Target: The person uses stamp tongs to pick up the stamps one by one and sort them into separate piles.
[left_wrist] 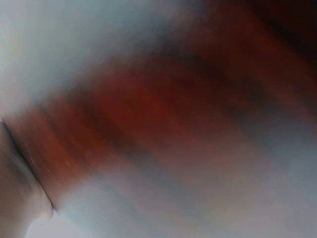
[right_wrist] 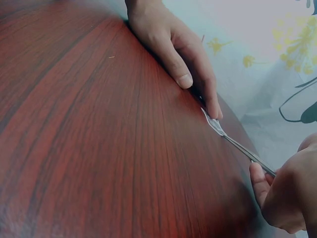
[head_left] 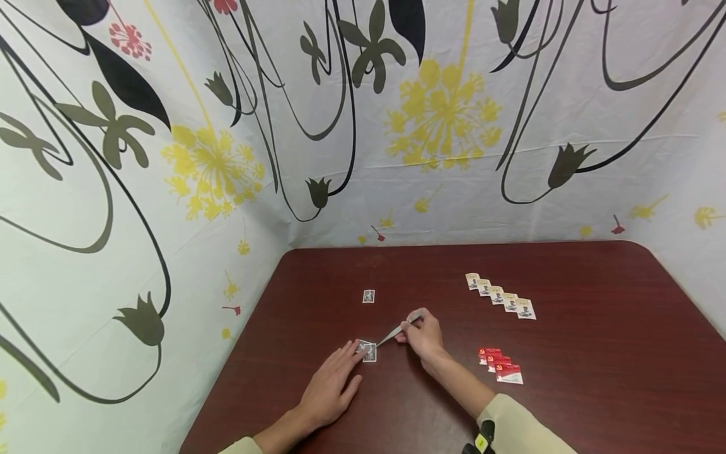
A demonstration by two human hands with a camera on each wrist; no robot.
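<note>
My right hand (head_left: 424, 335) pinches a pair of metal tweezers (head_left: 395, 332). Their tips meet the right edge of a small grey stamp (head_left: 370, 354) with a white border. This stamp overlaps another grey one at its upper left. My left hand (head_left: 331, 386) lies with fingers extended, the fingertips resting on the left side of these stamps. In the right wrist view, the stamp (right_wrist: 214, 127) bows up from the tabletop between the left fingertips and the tweezers (right_wrist: 247, 151). Farther back sits a single grey stamp (head_left: 368, 296).
A slanting row of several cream stamps (head_left: 496, 295) overlaps at the back right of the dark red wooden table (head_left: 431, 271). Nearer, three red-and-white stamps (head_left: 508, 373) overlap right of my right forearm. Flower-patterned cloth (head_left: 363, 145) hangs behind and left.
</note>
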